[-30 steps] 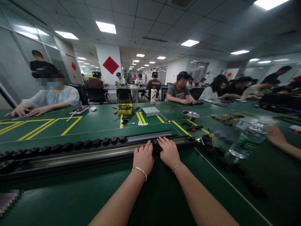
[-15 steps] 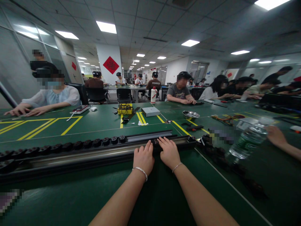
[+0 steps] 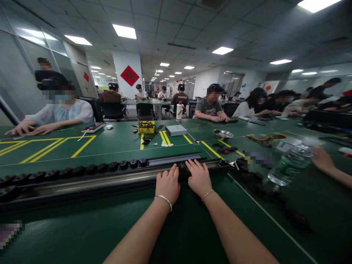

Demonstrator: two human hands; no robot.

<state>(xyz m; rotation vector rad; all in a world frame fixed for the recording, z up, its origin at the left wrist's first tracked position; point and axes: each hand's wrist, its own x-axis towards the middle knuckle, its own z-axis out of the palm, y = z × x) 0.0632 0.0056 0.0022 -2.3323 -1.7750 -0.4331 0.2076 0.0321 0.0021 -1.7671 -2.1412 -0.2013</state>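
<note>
A long black rail with a shiny metal channel [image 3: 110, 180] runs across the table in front of me. On its near part lies my left hand [image 3: 168, 183], back up, fingers stretched forward and close together. My right hand [image 3: 200, 179] rests palm down on the rail's right part, its fingers extended and slightly apart. Between the two hands sits a small dark part with copper-coloured bits [image 3: 182, 166], close to my fingertips; its kind is unclear. A row of black round parts [image 3: 90, 169] lines the rail's back left side. My palms and thumbs are mostly hidden.
Dark linked parts [image 3: 255, 176] trail to the right, beside a clear water bottle [image 3: 288, 167] and another person's hand [image 3: 324, 160]. Farther back are a metal bowl [image 3: 223, 134], a grey box [image 3: 176, 130], a yellow bin of cables [image 3: 146, 127] and a white flask [image 3: 179, 111].
My right hand has shifted slightly, its fingers now lying a little farther right and flatter on the rail. The left hand stays almost in place.
</note>
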